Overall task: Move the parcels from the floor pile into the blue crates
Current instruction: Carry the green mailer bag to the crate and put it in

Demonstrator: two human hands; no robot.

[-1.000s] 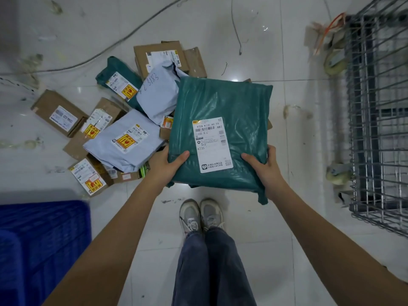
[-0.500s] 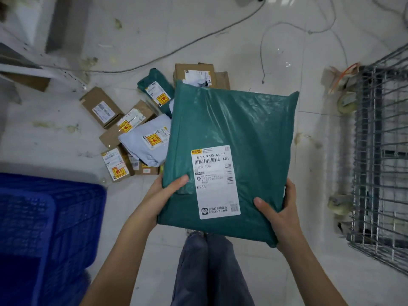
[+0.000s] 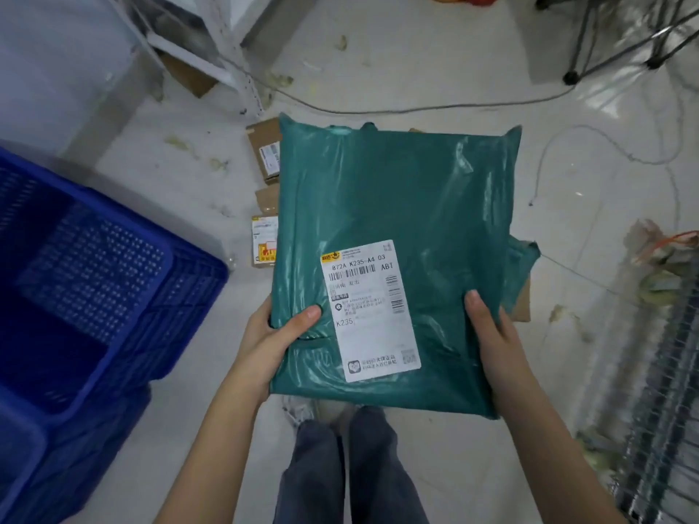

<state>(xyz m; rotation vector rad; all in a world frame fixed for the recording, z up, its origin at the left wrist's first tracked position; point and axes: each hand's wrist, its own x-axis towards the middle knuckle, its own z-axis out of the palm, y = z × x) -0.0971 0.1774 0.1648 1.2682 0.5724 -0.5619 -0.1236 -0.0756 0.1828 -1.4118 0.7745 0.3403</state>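
Note:
I hold a large green plastic mailer parcel (image 3: 401,206) with a white shipping label flat in front of me, well above the floor. My left hand (image 3: 274,338) grips its lower left edge, thumb on top. My right hand (image 3: 491,334) grips its lower right edge. The parcel hides most of the floor pile; only a few cardboard boxes (image 3: 266,153) with labels show past its left edge, and a green corner and brown cardboard at its right. A blue crate (image 3: 125,266) stands to the left, its inside dark and showing no parcels.
A wire cage trolley (image 3: 658,410) stands at the right edge. Cables (image 3: 416,107) run across the white tiled floor beyond the pile. A white metal shelf frame (image 3: 227,51) and a cardboard piece sit at the upper left. My legs and shoes are below the parcel.
The green parcel has risen from the pile toward me and now covers most of it. My view has swung left, bringing more of the blue crate into sight.

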